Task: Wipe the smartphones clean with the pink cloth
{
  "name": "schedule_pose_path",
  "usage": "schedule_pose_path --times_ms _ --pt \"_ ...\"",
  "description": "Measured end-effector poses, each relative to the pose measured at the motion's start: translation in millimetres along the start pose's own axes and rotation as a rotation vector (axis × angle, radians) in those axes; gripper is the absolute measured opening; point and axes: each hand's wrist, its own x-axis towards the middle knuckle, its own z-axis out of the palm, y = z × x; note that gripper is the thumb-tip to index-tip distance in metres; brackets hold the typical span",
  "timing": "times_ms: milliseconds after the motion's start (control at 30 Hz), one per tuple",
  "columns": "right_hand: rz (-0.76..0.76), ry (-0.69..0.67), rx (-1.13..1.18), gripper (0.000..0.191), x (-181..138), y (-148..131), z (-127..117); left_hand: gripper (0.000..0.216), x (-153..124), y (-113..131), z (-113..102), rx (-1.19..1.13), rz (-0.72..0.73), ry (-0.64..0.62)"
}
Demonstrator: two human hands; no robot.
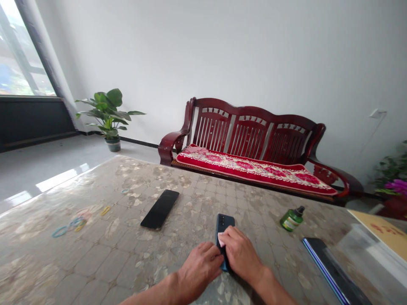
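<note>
Left hand [202,262] clamps the blue phone [226,220] at its near end; right hand [241,250], atop it, pinches a pale wad [221,239]; uneven pressure could skid it sideways

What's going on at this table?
Someone has both hands on a dark blue phone, lying with its camera side up on the table. The right hand holds a small pale scrap at the phone's back, while the left hand is at its left side, toward the near end. A black phone lies apart to the left, with colourful loops farther left. A green bottle is to the right.
</note>
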Motion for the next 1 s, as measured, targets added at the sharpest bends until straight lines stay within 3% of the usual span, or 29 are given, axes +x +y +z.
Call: schedule_pose_path --times_ms 133,400,700,867,1000 --pt "-0.059 -0.028 0.041 0.025 -13 -3 -5 0.026 -2 0 4 -0.002 0.059 0.091" --pt "0.045 0.114 -0.091 0.030 35 15 13 0.027 -2 2 -3 0.021 0.071 0.078" --pt "-0.077 -0.015 0.060 0.025 -16 0 -1 0.027 -4 4 4 0.020 0.073 0.103" --pt "0.069 0.068 -0.064 0.014 12 23 3 0.023 -1 5 -6 0.004 0.063 0.055" --pt "0.127 0.101 -0.089 0.034 28 34 1 0.023 -1 5 -8 0.005 0.076 0.039"
